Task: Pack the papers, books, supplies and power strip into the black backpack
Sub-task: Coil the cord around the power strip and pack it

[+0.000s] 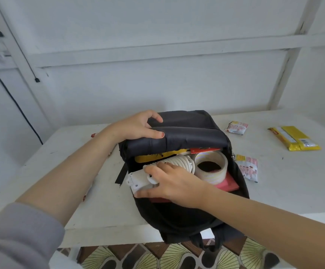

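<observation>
Backpack (pixel 179 228) flat on table (pixel 285 187), mouth gaping toward camera. Left hand (pixel 138 127) clamped on flap (pixel 192 137), thumb on near side, fingers curled over top, holding it up. Right hand (pixel 169 181) wrapped round power strip (pixel 137 181): fingers over top, thumb under near edge (firm hold, no gap). Strip sits at mouth's left rim, white end poking out past fingertips. Coiled cord (pixel 179 162) just beyond knuckles, inside. Tape roll (pixel 210 167) right of cord, touching red book (pixel 231 184). Yellow packet (pixel 293 137) well apart, far right.
</observation>
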`<action>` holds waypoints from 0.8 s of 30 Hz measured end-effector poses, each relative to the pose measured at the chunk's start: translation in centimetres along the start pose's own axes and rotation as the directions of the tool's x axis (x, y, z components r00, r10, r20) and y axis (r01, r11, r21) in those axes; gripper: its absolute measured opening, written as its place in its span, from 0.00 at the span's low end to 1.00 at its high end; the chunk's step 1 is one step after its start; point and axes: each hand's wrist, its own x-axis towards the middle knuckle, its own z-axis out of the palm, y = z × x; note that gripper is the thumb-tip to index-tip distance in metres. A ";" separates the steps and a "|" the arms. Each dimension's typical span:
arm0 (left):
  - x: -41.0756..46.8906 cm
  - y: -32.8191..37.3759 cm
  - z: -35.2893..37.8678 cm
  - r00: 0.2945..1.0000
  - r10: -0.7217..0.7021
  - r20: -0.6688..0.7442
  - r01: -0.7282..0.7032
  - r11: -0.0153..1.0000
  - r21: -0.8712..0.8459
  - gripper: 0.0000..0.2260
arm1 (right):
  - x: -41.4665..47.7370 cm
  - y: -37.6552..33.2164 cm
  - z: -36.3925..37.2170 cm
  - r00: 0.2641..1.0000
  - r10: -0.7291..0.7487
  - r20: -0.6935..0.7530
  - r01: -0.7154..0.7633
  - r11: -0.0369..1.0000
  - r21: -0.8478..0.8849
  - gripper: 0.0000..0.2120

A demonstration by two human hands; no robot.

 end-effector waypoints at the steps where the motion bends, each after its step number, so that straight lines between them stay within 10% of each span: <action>1: 0.0 -0.1 0.0 1.000 -0.003 0.006 0.003 1.000 -0.007 0.20 | 0.1 0.2 0.3 1.000 0.027 0.011 -0.027 0.999 -0.027 0.22; 11: -0.5 0.1 0.3 1.000 -0.007 -0.024 0.006 1.000 -0.026 0.20 | 1.0 -0.1 2.4 0.939 0.339 -0.056 -0.342 0.939 -0.044 0.32; 24: -0.8 -0.1 1.2 0.998 -0.053 -0.027 0.052 0.997 -0.050 0.22 | -3.3 -1.3 1.1 0.967 0.255 0.028 -0.249 0.904 0.349 0.25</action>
